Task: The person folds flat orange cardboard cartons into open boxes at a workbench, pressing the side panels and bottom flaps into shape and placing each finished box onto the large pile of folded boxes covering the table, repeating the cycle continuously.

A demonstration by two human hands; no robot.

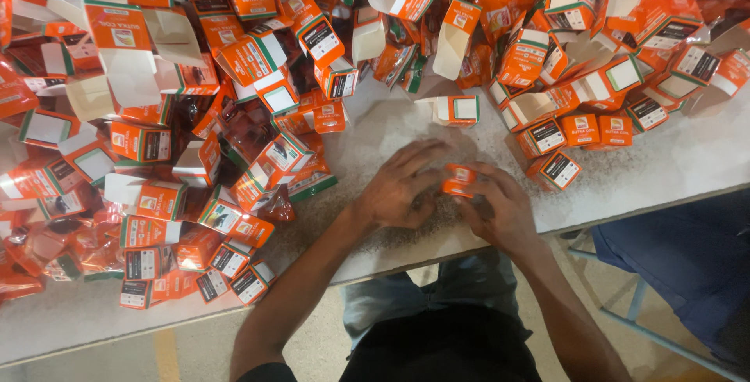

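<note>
— What do you have in your hands?

— You hold one small orange box [459, 180] between both hands. Your left hand [402, 187] has its grip closed on the left side of the box. Your right hand [500, 210] has its grip closed on the right side and from below.

— Where is the box?

— It is just above a bare, speckled part of the tabletop [375, 136], near the edge close to you.

— What is around the box?

— To the left of the box is a big pile of orange boxes [180, 155], many with open flaps. Behind it and to the right is another heap of boxes [578, 62]. One open box [453, 108] lies alone just behind it.
</note>
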